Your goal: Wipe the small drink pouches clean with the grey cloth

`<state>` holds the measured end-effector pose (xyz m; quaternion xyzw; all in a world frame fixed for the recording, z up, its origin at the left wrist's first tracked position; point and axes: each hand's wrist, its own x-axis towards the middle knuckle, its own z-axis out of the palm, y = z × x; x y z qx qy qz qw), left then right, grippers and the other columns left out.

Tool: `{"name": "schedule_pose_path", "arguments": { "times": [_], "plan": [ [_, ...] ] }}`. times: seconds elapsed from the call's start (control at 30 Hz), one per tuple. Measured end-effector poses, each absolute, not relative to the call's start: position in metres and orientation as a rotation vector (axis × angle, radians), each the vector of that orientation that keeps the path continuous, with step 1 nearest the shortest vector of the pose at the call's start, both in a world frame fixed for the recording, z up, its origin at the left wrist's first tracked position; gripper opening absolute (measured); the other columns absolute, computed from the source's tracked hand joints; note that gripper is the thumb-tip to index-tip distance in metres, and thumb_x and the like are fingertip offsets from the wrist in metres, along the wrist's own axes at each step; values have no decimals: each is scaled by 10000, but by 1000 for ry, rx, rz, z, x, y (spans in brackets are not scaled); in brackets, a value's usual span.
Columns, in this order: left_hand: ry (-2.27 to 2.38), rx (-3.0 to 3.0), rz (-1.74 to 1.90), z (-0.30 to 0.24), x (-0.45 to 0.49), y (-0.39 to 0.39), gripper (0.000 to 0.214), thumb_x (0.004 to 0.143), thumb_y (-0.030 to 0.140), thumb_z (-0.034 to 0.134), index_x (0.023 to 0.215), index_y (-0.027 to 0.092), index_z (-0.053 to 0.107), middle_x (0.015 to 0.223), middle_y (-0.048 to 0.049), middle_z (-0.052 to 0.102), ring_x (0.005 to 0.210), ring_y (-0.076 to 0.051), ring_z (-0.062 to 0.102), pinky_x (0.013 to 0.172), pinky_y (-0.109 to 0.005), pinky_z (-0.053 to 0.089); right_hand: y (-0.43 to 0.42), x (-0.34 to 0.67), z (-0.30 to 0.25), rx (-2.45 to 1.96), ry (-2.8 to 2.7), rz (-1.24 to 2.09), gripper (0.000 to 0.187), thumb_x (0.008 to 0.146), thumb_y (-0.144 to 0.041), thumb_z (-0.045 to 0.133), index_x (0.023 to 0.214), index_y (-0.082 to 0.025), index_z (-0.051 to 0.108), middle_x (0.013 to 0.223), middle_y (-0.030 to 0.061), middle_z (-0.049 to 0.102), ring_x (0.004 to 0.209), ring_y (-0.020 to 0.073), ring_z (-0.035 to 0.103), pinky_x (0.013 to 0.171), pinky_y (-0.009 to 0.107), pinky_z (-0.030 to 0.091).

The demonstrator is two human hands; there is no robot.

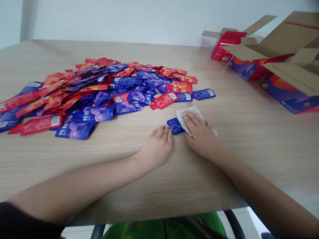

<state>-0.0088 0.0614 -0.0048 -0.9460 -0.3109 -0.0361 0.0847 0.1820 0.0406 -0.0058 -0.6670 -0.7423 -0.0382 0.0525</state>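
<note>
Blue sachet (174, 126) touches the open left hand (156, 147); flat right hand (199, 134) presses a white wipe (186, 120) down.

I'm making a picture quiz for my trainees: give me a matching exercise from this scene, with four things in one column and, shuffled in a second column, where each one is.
Things:
1. Left hand
2. Right hand
3. White cloth
4. Opened cardboard carton

Places:
A. Far right end of the table
B. Lying flat on the cloth
C. At the edge of a lone blue sachet
D. Under a palm, next to the sachet

Pairs: 1-C, 2-B, 3-D, 4-A
</note>
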Motion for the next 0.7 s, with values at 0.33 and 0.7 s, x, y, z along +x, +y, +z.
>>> {"name": "schedule_pose_path", "arguments": {
  "times": [0.33, 0.7],
  "plan": [
    [-1136, -2867, -205, -14, 1, 102, 639, 951, 399, 379, 1430, -22, 430, 1507, -238, 421, 1380, -364, 419, 1062, -503, 382, 93, 185, -26, -2024, -2107, -317, 598, 902, -313, 372, 1474, -140, 391, 1564, 140, 381, 1389, 315, 341, 1042, 568, 294],
    [-1202, -2807, -356, -17, 34, 200, 527, 941, 333, 388, 1411, 120, 491, 1515, -121, 459, 1389, -285, 406, 1089, -442, 349, 189, 202, -22, -2159, -1853, -284, 540, 904, -304, 387, 1418, -146, 435, 1511, 201, 423, 1332, 333, 366, 996, 570, 321]
  ]
}}
